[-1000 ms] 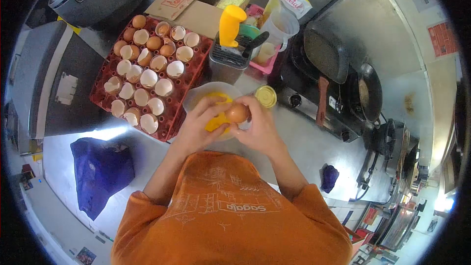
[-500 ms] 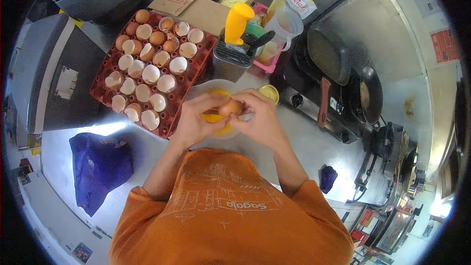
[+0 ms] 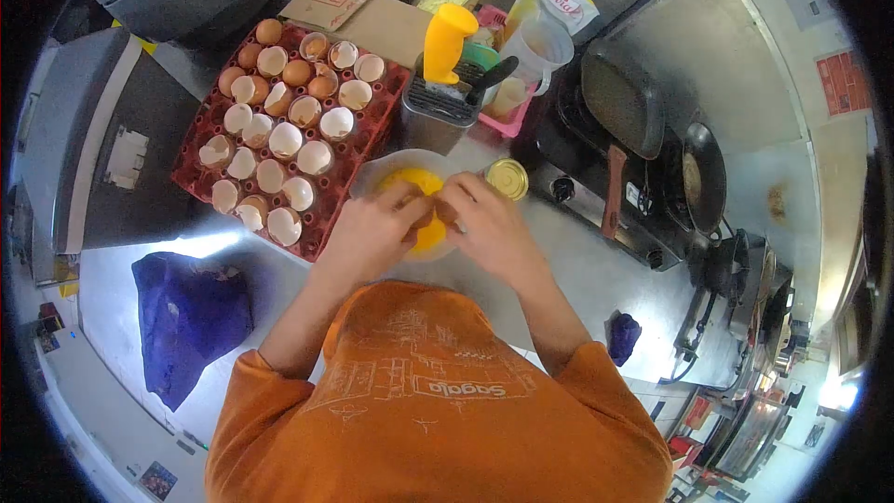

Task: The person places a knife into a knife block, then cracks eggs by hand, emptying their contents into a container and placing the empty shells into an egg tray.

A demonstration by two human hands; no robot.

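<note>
Mid-frame, the left hand (image 3: pixel 377 224) and right hand (image 3: pixel 486 221) are curling over a round translucent plastic bowl (image 3: pixel 372 172), any grip hidden.

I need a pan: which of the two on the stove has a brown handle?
The squarish pan, nearer the right hand: its handle is reddish brown. The rounder pan beside it shows no such handle.

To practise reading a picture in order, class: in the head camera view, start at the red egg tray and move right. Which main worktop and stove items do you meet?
Red egg tray → bowl with yellow contents → gold-topped tin → brown-handled pan → round black pan.
</note>
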